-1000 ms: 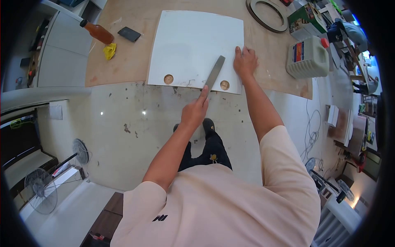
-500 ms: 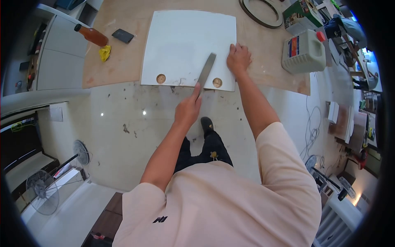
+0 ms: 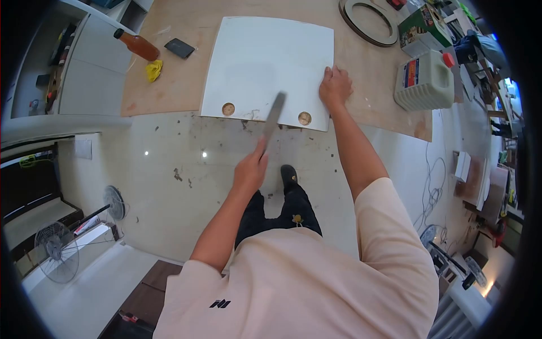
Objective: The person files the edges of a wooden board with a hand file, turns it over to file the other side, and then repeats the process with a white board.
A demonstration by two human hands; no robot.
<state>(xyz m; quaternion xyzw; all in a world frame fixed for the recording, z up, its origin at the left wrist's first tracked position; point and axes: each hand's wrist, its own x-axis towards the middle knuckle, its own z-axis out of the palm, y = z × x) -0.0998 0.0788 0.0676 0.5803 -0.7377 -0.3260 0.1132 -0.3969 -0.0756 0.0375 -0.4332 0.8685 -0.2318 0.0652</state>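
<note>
A white panel (image 3: 268, 68) with two round holes near its front edge lies on the wooden worktable. My left hand (image 3: 250, 170) is closed around the handle end of a long flat metal file (image 3: 275, 116). The file slants up and away, slightly blurred, its blade crossing the panel's front edge between the two holes. At the panel's right side, my right hand (image 3: 336, 89) grips the edge, thumb over the white face and fingers bent alongside.
A bottle of reddish liquid (image 3: 137, 45), a crumpled yellow wrapper (image 3: 153, 70) and a dark flat object (image 3: 179, 48) lie left on the worktable (image 3: 161, 96). To the right stand a jug (image 3: 424, 81), a box (image 3: 424, 29) and a roll of edge banding (image 3: 344, 18).
My left hand has drawn the file back toward me and slightly left, so less of its blade overlaps the panel. My right hand stays at the panel's edge; the view has shifted slightly.
</note>
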